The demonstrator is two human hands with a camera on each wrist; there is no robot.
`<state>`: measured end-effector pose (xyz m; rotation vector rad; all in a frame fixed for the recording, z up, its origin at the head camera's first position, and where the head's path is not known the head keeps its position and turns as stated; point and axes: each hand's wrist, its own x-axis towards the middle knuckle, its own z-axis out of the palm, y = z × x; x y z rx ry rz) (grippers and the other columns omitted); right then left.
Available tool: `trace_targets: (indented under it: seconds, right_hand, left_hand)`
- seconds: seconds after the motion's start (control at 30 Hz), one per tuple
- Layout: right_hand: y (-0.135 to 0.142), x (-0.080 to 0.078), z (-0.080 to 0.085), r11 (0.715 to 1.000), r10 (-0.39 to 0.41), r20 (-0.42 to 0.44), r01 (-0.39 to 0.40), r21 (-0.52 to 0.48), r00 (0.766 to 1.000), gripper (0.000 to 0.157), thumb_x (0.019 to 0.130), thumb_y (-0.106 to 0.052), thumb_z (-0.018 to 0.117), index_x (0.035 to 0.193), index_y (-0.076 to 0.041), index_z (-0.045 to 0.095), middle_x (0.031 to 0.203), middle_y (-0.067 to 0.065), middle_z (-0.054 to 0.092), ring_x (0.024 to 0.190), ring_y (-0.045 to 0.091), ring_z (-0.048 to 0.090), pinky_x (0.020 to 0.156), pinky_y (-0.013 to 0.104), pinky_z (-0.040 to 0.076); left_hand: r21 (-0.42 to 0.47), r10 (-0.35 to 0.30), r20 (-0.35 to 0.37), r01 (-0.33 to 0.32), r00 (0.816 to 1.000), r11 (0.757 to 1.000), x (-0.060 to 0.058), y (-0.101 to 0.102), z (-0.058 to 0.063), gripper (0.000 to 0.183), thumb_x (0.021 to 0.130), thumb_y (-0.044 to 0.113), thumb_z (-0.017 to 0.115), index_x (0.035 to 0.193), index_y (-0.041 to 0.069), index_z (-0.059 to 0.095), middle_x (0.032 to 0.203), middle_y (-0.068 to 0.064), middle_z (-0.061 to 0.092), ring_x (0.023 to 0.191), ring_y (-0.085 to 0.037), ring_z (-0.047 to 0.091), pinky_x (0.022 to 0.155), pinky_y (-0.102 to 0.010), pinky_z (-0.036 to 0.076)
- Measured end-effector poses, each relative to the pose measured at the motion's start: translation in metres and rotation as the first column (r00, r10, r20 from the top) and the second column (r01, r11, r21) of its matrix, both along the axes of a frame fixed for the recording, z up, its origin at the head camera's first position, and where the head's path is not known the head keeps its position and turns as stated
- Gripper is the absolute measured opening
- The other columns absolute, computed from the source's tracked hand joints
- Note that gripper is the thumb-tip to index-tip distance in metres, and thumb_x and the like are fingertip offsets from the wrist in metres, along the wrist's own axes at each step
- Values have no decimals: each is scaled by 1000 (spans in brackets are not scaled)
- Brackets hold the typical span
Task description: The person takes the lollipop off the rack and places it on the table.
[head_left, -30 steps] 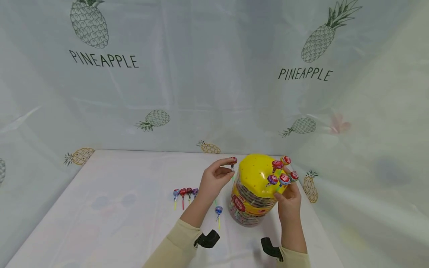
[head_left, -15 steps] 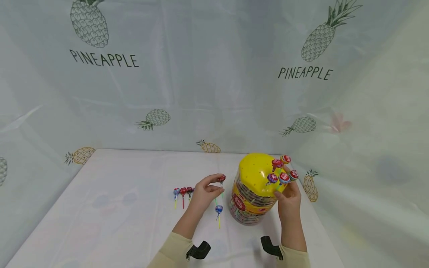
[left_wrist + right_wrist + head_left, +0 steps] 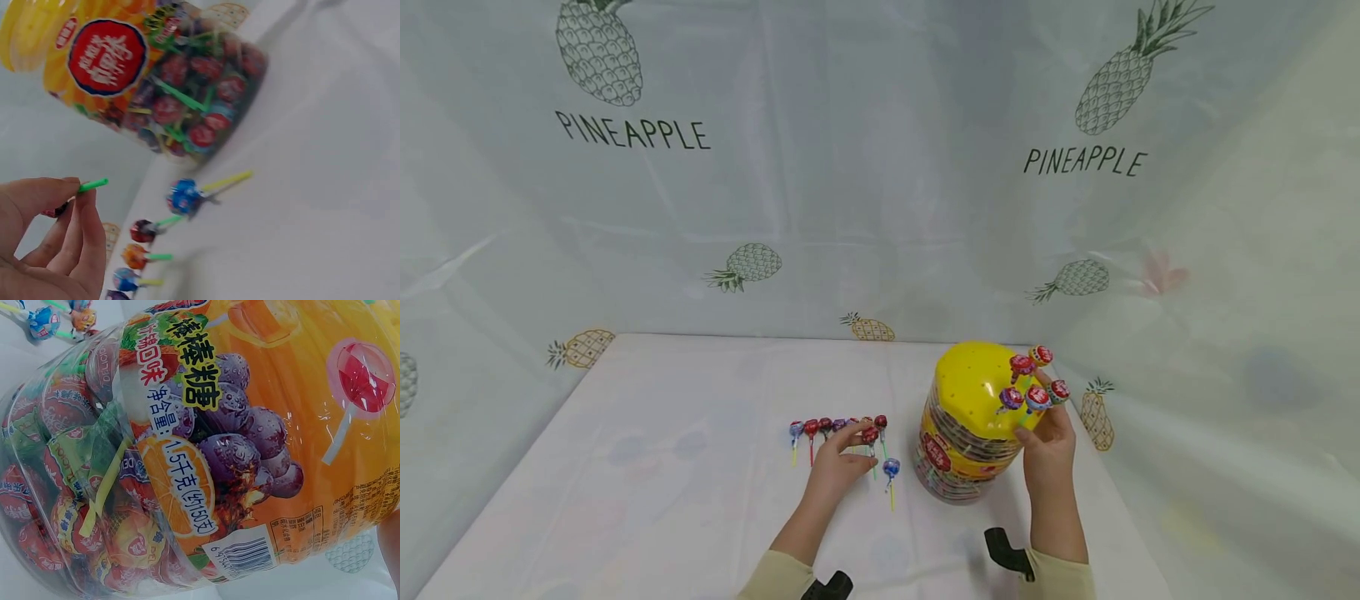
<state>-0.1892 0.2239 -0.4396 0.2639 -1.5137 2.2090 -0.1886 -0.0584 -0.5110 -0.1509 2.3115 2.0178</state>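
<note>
jar (image 3: 961, 458) stands between lollipop (image 3: 869, 436) in left hand (image 3: 835, 471) and table's right edge (image 3: 1107, 508).

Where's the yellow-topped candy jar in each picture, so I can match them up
Head: the jar stands right of centre.
Left wrist: the jar slants across the upper left, cut off at the top.
Right wrist: the jar fills most of the picture, tilted.
Shared landmark: the loose lollipops, left of the jar in head, below it in left wrist, upper left corner in right wrist.
</note>
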Motion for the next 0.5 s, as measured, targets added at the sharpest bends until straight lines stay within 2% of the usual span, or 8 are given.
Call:
trace_targets:
  seconds: [0.17,0.37,0.5]
  right_hand:
    - [0,0,1,1000,-5,18,5,-2,1000,64,86,17,60,145,-3,45,141,7,49,130,24,41,101,26,42]
    - [-1,1,2,1000,-4,39,4,-11,999,67,85,22,57,146,-3,43,142,8,48,130,25,40,101,26,42]
    - [-1,1,2,1000,0,25,0,-7,1000,67,85,21,57,146,-3,43,142,8,48,130,25,41,101,26,42]
  left_hand:
    - [-96,59,69,-53,996,994,4,0,-18,56,75,2,80,127,17,65,113,-10,66,66,-17,58,66,-33,47]
    - [-113,38,11,-37,999,993,8,-1,-33,59,72,-5,79,127,10,63,105,-12,68,54,-15,56,57,-29,49]
    - [-130,21,13,-19,1000,991,11,-1,-39,56,73,-5,79,125,8,64,101,-9,69,54,-15,57,58,-29,51]
